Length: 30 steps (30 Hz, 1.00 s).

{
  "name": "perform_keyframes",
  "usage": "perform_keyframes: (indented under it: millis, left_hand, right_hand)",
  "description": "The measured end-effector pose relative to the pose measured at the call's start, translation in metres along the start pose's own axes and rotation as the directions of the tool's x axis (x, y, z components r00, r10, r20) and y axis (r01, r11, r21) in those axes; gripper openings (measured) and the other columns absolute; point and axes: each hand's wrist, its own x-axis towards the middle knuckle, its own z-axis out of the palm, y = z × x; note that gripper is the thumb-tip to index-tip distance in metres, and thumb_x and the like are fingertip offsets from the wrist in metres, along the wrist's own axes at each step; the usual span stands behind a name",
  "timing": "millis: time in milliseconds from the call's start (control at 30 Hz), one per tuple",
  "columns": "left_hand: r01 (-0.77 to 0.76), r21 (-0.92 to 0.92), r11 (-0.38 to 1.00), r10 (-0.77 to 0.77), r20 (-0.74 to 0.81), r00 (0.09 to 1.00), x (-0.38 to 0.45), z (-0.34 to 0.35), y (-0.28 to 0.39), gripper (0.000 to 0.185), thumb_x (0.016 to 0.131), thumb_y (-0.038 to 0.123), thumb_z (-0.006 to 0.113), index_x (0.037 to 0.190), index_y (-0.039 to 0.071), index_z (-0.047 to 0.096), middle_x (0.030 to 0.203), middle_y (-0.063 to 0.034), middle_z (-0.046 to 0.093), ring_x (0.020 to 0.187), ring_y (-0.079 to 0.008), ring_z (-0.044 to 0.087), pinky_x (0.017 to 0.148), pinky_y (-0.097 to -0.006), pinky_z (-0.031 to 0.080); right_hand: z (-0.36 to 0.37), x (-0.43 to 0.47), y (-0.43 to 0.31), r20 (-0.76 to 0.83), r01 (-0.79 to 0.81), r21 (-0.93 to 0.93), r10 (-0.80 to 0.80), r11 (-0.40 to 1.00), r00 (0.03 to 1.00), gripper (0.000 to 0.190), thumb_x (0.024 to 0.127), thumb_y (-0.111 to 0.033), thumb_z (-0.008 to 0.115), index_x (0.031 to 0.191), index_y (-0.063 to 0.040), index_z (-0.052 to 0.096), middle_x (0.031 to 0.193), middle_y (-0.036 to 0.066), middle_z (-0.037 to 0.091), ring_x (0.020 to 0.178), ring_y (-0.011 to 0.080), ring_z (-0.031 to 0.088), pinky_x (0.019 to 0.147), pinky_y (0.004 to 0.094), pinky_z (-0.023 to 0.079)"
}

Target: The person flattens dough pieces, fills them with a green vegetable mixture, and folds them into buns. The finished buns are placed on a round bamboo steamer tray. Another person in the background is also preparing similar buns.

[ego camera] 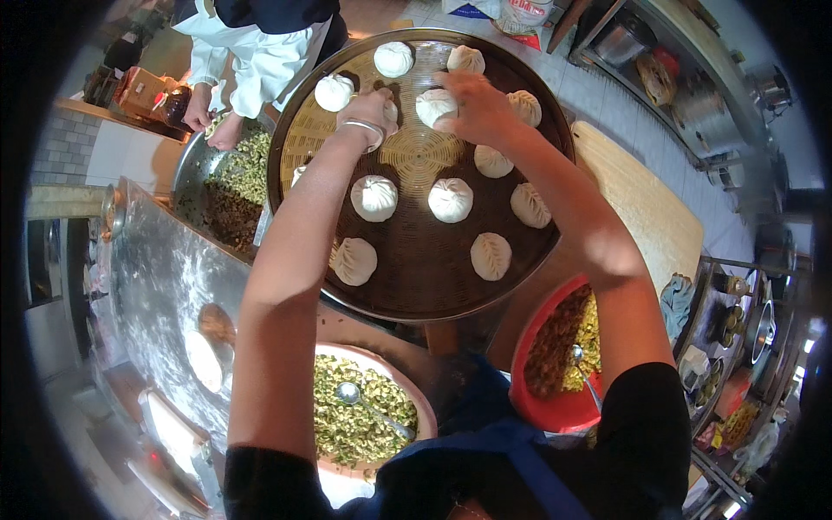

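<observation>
A large round steamer tray (416, 260) with a woven base and metal rim lies before me, holding several pleated dough buns (450, 200). My left hand (365, 118), a bangle at its wrist, is curled over a pale bun (390, 110) at the upper left of the tray; the fingers hide most of it. Slightly blurred, my right hand (480, 107) has its fingers and thumb around the right side of another bun (434, 107). Whether it grips that bun is unclear. A further bun (466, 60) sits just beyond my right fingers.
Chopped green filling fills a pink-rimmed basin (426, 416) with a spoon (349, 392). A red basin (539, 409) holds brown and yellow fillings. Across the left side, a co-worker's hands (224, 130) hold dough above a metal basin (185, 172). A floury metal worktop (162, 260) adjoins; a wooden board (643, 195) lies right.
</observation>
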Motion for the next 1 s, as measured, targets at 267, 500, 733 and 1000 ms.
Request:
perform_keyframes:
  millis: [267, 500, 733, 1000]
  left_hand:
    - [-0.070, -0.052, 0.996, 0.060, -0.175, 0.983, -0.048, -0.014, -0.006, 0.061, 0.077, 0.035, 0.068, 0.128, 0.008, 0.048, 0.134, -0.0206, 0.045, 0.121, -0.0348, 0.046, 0.102, -0.0405, 0.039]
    - [-0.044, -0.204, 0.978, -0.018, -0.293, 0.956, -0.133, -0.038, -0.029, 0.057, 0.073, 0.037, 0.075, 0.113, -0.001, 0.059, 0.121, -0.0241, 0.054, 0.114, -0.0362, 0.053, 0.094, -0.0419, 0.045]
    - [-0.050, -0.161, 0.986, 0.005, -0.267, 0.964, -0.135, 0.009, -0.100, 0.062, 0.062, 0.010, 0.077, 0.119, 0.005, 0.055, 0.115, -0.0178, 0.057, 0.109, -0.0316, 0.055, 0.092, -0.0365, 0.047]
    - [0.289, -0.198, 0.937, -0.300, -0.030, 0.953, -0.130, 0.004, -0.090, 0.060, 0.065, 0.025, 0.077, 0.118, 0.007, 0.055, 0.115, -0.0186, 0.058, 0.105, -0.0335, 0.057, 0.090, -0.0373, 0.047]
  right_hand:
    - [0.048, 0.043, 0.029, 0.262, -0.362, 0.092, 0.329, 0.928, 0.907, 0.064, 0.062, -0.034, 0.078, 0.116, -0.009, 0.056, 0.115, 0.018, 0.055, 0.107, 0.0335, 0.056, 0.087, 0.0427, 0.049]
    - [0.006, 0.010, -0.004, 0.065, -0.173, -0.130, 0.183, 0.976, 0.981, 0.054, 0.071, -0.032, 0.072, 0.117, -0.008, 0.055, 0.115, 0.016, 0.057, 0.108, 0.0325, 0.055, 0.089, 0.0428, 0.047]
    - [-0.013, -0.032, -0.009, 0.067, -0.005, -0.046, 0.008, 0.999, 0.998, 0.060, 0.072, -0.027, 0.071, 0.125, -0.010, 0.050, 0.122, 0.015, 0.052, 0.115, 0.0339, 0.049, 0.093, 0.0419, 0.044]
    - [0.030, 0.025, 0.012, 0.175, -0.154, -0.102, 0.170, 0.983, 0.970, 0.070, 0.067, -0.025, 0.075, 0.129, -0.011, 0.046, 0.117, 0.014, 0.052, 0.113, 0.0325, 0.050, 0.091, 0.0420, 0.045]
